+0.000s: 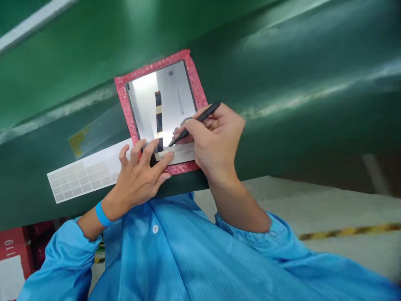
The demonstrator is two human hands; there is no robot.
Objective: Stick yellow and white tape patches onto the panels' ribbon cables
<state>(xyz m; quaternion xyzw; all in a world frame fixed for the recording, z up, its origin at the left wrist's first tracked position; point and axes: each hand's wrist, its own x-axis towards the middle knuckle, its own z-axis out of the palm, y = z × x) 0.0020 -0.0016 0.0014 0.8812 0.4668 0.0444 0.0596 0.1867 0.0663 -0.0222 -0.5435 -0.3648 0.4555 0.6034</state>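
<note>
A silvery display panel (175,90) lies on a pink foam sheet (198,85). Down its face runs a dark flex cable (158,113) with gold-coloured bands. Along the panel's near edge is a pale strip (181,154). My right hand (217,138) grips slim black tweezers (200,120), their tip down at the panel beside the cable's lower end. Spread fingers of my left hand (140,171) rest over the panel's near left corner, the index fingertip on the pale strip; this hand is open and holds nothing.
Left of the foam, a white sheet of small grey rectangular labels (79,177) lies on the green work surface (250,79). Behind it is a clear film with a yellowish corner (79,140). A red bin (14,242) stands below the surface at lower left.
</note>
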